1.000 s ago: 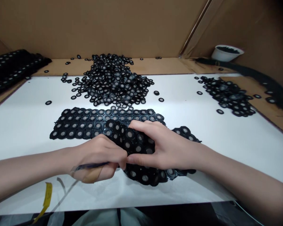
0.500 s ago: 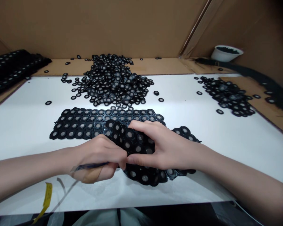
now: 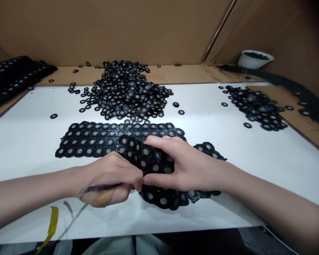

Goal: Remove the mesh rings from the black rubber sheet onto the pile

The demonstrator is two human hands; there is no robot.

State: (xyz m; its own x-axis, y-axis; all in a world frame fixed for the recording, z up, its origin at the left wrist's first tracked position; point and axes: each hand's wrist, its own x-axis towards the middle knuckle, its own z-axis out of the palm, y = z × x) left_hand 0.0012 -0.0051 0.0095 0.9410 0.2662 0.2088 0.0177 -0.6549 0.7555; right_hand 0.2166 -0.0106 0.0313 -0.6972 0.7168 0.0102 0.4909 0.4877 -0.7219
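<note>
A folded sheet of linked black discs (image 3: 155, 167) with pale centres bunches up between my hands above the white table. My right hand (image 3: 183, 164) is wrapped round it, thumb in front and fingers over the top. Against its left edge my left hand (image 3: 111, 180) is closed in a pinch; the fingertips are partly hidden. A thin dark strand (image 3: 103, 187) runs across the fingers of that hand, and a tan band covers one finger. Behind, a flat part with neat rows of discs (image 3: 93, 141) lies on the table. Another part shows beyond my right wrist.
A large heap of loose black discs (image 3: 127, 92) lies at the back, a smaller pile (image 3: 257, 108) at right. A white tub (image 3: 252, 62) and a dark fibrous bundle (image 3: 287, 83) sit back right. Stacked disc sheets (image 3: 13, 78) lie far left. Cardboard walls (image 3: 108, 32) enclose the table.
Both hands keep their hold and place on the sheet. The view has shifted very slightly; nothing else visibly differs.
</note>
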